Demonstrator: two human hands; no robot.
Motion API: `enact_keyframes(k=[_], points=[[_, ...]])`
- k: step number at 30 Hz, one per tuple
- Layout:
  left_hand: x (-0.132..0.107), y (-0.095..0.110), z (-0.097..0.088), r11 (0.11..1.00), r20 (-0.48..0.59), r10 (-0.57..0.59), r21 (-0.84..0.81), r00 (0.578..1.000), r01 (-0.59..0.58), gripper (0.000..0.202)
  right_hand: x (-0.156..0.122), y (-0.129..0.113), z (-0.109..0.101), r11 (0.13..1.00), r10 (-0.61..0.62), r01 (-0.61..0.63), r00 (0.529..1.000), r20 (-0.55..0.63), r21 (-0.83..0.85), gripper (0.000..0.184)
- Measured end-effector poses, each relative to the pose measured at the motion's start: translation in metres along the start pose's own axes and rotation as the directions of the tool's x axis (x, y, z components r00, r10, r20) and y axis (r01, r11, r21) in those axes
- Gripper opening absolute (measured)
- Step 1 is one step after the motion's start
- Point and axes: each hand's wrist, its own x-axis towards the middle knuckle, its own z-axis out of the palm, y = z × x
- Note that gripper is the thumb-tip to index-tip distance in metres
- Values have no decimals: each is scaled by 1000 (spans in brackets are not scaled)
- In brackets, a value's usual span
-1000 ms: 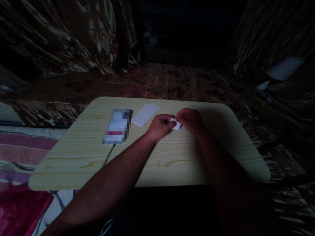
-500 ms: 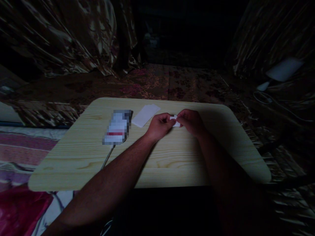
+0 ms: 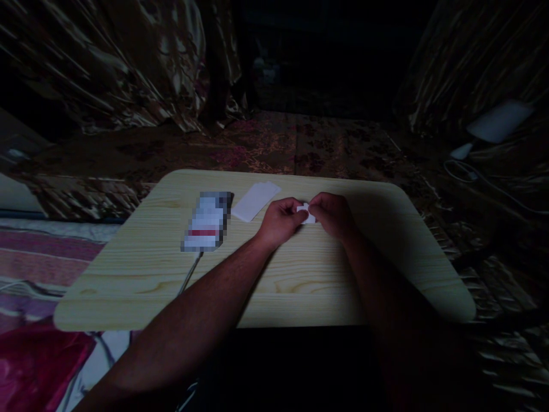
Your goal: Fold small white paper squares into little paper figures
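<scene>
Two hands meet over the far half of the table (image 3: 141,269), slightly right of the table's centre; both forearms cross the table's near edge and converge toward that spot.

1. Left hand (image 3: 281,220): fingers curled in; thumb and forefinger pinch the left end of the small white piece (image 3: 305,210).
2. Right hand (image 3: 332,213): fingers curled likewise; fingertips nip the right end of the same piece; the knuckles face the table's far edge.
3. Small white piece: held between the two hands, just above or on the table top; contact with the table cannot be determined; only a small part shows between the fingertips; that visible part has its long axis running left to right, roughly parallel to the table's far edge; which way its hidden ends point cannot be determined.

Other items, located from the table:

- White sheet (image 3: 255,200): flat on the table, near the table's far edge and left of its centre; long axis diagonal, from near-left to far-right.
- Blurred device (image 3: 207,222): flat on the table, further toward the table's left side; long axis running roughly from the near edge to the far edge; detail not legible.
- Cable (image 3: 190,276): runs from the device's near end to the table's near edge.
- Patterned cloth (image 3: 266,143): beyond the table's far edge.
- Pale object (image 3: 497,121): well beyond the table's far right corner; identity unclear in the dim light.
- Pink fabric (image 3: 38,366): below the table's near left corner.
</scene>
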Motion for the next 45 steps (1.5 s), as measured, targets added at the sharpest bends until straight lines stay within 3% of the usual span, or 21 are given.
enact_keyframes(k=[27, 45], points=[[3, -4, -4, 999, 62, 4, 33, 998, -6, 20, 0, 2, 3, 999, 26, -27, 999, 22, 36, 12], [4, -9, -5, 994, 39, -2, 110, 999, -2, 18, 2, 2, 3, 997, 73, -74, 997, 39, 5, 10]])
